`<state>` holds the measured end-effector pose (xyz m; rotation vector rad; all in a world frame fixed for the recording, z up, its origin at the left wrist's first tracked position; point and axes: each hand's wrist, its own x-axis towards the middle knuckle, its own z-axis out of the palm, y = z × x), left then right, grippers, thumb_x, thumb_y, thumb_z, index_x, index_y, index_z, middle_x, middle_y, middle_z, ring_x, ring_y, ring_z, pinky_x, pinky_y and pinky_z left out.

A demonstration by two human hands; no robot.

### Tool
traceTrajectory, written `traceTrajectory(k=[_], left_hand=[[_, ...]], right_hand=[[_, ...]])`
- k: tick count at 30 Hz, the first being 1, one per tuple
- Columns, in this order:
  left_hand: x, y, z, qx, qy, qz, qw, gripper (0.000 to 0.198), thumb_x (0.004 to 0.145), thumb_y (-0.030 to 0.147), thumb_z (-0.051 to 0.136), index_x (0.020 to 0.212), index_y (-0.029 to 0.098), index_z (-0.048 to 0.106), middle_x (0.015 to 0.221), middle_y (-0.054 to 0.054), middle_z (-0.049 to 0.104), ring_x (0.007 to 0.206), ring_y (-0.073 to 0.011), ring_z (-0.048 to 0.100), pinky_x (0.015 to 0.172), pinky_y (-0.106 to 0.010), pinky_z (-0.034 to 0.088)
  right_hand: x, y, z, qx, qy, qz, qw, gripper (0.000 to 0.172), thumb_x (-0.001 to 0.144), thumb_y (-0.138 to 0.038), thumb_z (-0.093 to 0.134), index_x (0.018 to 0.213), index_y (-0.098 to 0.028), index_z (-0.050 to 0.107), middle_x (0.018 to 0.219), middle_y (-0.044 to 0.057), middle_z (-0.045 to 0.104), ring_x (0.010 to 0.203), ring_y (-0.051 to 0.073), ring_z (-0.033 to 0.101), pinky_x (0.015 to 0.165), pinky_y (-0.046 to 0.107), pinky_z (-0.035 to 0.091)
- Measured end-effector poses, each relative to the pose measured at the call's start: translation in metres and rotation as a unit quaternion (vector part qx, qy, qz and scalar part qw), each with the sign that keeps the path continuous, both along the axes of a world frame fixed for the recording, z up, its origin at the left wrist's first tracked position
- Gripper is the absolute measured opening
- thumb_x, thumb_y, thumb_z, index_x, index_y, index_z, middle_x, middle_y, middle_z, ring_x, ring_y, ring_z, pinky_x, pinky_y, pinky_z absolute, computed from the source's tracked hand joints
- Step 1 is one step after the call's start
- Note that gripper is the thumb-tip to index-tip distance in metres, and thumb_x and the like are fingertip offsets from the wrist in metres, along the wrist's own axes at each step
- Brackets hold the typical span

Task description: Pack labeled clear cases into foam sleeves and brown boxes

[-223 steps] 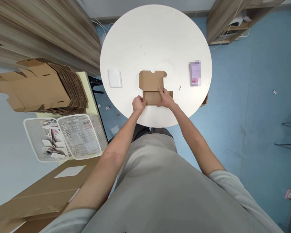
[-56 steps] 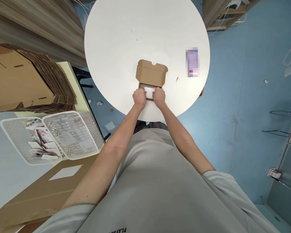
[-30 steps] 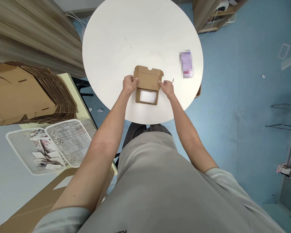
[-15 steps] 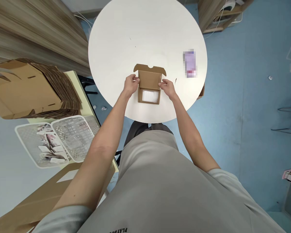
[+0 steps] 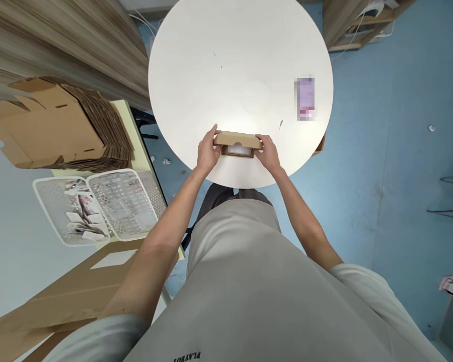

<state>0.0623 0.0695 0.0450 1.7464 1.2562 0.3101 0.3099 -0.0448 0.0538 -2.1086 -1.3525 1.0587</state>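
Note:
A small brown cardboard box (image 5: pixel 238 139) rests near the front edge of the round white table (image 5: pixel 234 65). Its lid is tipped partway down over the tray, leaving a gap at the front. Through that gap a white item (image 5: pixel 239 149) shows inside; what it is I cannot tell. My left hand (image 5: pixel 208 152) grips the lid's left end, thumb below and fingers above. At the right end, my right hand (image 5: pixel 268 152) pinches the lid in the same way.
A pixelated purple item (image 5: pixel 305 99) lies at the table's right. To the left, flattened cardboard boxes (image 5: pixel 64 125) are stacked on a yellowish side table beside white plastic baskets (image 5: pixel 123 206) holding small packets. A large carton (image 5: pixel 71 286) stands nearer me.
The lid was standing up and has swung down toward me over the tray, both hands moving with it. The camera view has shifted slightly.

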Motion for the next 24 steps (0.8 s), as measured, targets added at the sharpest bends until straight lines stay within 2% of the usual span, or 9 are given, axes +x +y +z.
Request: traceTrajectory(k=[5, 11, 14, 17, 21, 24], left_hand=[[-0.016, -0.031, -0.010, 0.017, 0.012, -0.025, 0.999, 0.064, 0.107, 0.035, 0.058, 0.170, 0.023, 0.052, 0.168, -0.016, 0.060, 0.148, -0.0338, 0.062, 0.129, -0.049, 0.047], [-0.028, -0.060, -0.019, -0.008, 0.032, -0.052, 0.998, 0.072, 0.108, 0.044, 0.057, 0.175, 0.021, 0.044, 0.175, -0.016, 0.054, 0.158, -0.0384, 0.055, 0.131, -0.056, 0.044], [-0.030, -0.075, -0.020, -0.031, 0.057, -0.033, 0.997, 0.075, 0.110, 0.051, 0.054, 0.176, 0.020, 0.042, 0.170, -0.016, 0.059, 0.152, -0.0389, 0.060, 0.126, -0.053, 0.048], [-0.031, -0.087, -0.020, -0.060, 0.080, -0.016, 0.995, 0.074, 0.109, 0.055, 0.056, 0.174, 0.020, 0.047, 0.159, -0.017, 0.069, 0.142, -0.0414, 0.067, 0.117, -0.051, 0.053], [-0.030, -0.096, -0.023, -0.082, 0.096, -0.007, 0.992, 0.069, 0.107, 0.047, 0.059, 0.169, 0.020, 0.055, 0.143, -0.017, 0.078, 0.130, -0.0438, 0.073, 0.111, -0.051, 0.054], [-0.028, -0.099, -0.025, -0.094, 0.104, 0.010, 0.990, 0.065, 0.105, 0.039, 0.059, 0.166, 0.019, 0.058, 0.135, -0.018, 0.081, 0.124, -0.0438, 0.075, 0.109, -0.052, 0.054]], right_hand=[[-0.015, -0.024, 0.000, -0.036, -0.051, 0.060, 0.996, 0.077, 0.096, -0.010, 0.053, 0.172, -0.019, 0.046, 0.165, 0.020, 0.055, 0.145, 0.037, 0.060, 0.115, 0.052, 0.060], [-0.030, -0.046, -0.005, -0.062, -0.099, 0.103, 0.988, 0.075, 0.100, -0.012, 0.051, 0.175, -0.009, 0.038, 0.172, 0.025, 0.050, 0.156, 0.037, 0.054, 0.128, 0.055, 0.050], [-0.036, -0.059, -0.006, -0.061, -0.100, 0.092, 0.989, 0.070, 0.107, -0.023, 0.052, 0.175, -0.009, 0.038, 0.175, 0.025, 0.048, 0.162, 0.037, 0.048, 0.131, 0.055, 0.045], [-0.042, -0.070, -0.007, -0.067, -0.088, 0.072, 0.991, 0.063, 0.114, -0.033, 0.046, 0.173, -0.011, 0.042, 0.173, 0.025, 0.052, 0.162, 0.036, 0.051, 0.130, 0.057, 0.047], [-0.049, -0.079, -0.012, -0.078, -0.071, 0.052, 0.993, 0.061, 0.119, -0.042, 0.036, 0.170, -0.012, 0.047, 0.172, 0.025, 0.055, 0.158, 0.037, 0.057, 0.127, 0.056, 0.051], [-0.053, -0.080, -0.014, -0.084, -0.052, 0.037, 0.994, 0.061, 0.119, -0.042, 0.034, 0.170, -0.011, 0.046, 0.172, 0.024, 0.055, 0.154, 0.036, 0.060, 0.124, 0.055, 0.053]])
